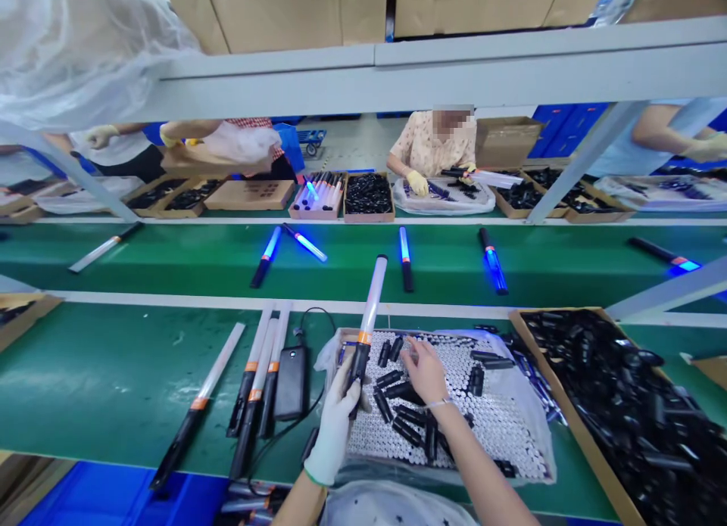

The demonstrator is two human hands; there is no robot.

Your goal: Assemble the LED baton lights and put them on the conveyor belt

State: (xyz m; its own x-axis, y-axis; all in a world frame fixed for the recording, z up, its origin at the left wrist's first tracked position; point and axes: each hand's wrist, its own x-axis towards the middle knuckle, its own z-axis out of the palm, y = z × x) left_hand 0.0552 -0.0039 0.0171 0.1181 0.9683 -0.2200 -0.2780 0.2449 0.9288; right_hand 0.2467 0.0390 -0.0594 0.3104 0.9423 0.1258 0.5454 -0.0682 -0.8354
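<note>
My left hand (337, 427), in a white glove, grips a light stick (372, 303) by its black handle; the clear tube points up and away, with an orange band between. My bare right hand (425, 371) reaches over the tray of small silver-ended cylinders (500, 412), fingers apart. Several short black cylindrical pieces (407, 431) lie scattered on top, some right beside its fingers. Left of the tray, several more light sticks (264, 371) lie unlit, next to a black power bank (290, 382) with a cable.
On the right stands a cardboard box of black parts (625, 405). Beyond the bench, a green conveyor (352, 276) carries several light sticks, most glowing blue. Across it a co-worker (435, 147) handles parts over a tray. A white shelf beam (375, 83) spans above.
</note>
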